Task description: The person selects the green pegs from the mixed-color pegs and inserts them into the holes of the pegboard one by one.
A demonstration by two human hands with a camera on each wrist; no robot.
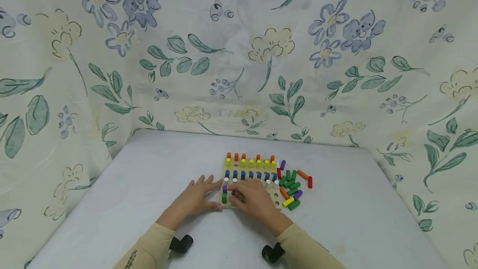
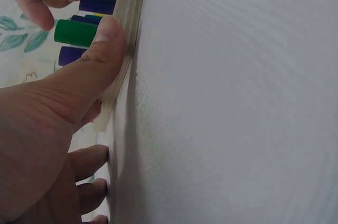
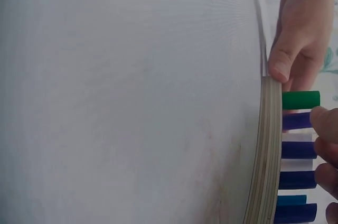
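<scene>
A wooden pegboard [image 3: 268,145] carries rows of coloured pegs, with orange ones farthest away and yellow, blue and white ones nearer. My left hand [image 1: 196,198] lies at its left side, fingers spread and the thumb against the near left corner. Beside that thumb stands a green peg [image 2: 75,33], upright in the board. Just behind it is a purple peg [image 1: 225,189]. My right hand [image 1: 255,198] hovers over the near rows, fingers loosely bent, with a fingertip [image 3: 319,120] right at the purple peg. Nothing shows gripped in it. It hides part of the white row and nearer pegs.
Loose pegs lie right of the board, among them several green pegs [image 1: 295,185], a yellow peg [image 1: 288,201] and a red peg [image 1: 310,182]. The white table [image 1: 149,169] meets a floral curtain [image 1: 239,74] at the back and sides.
</scene>
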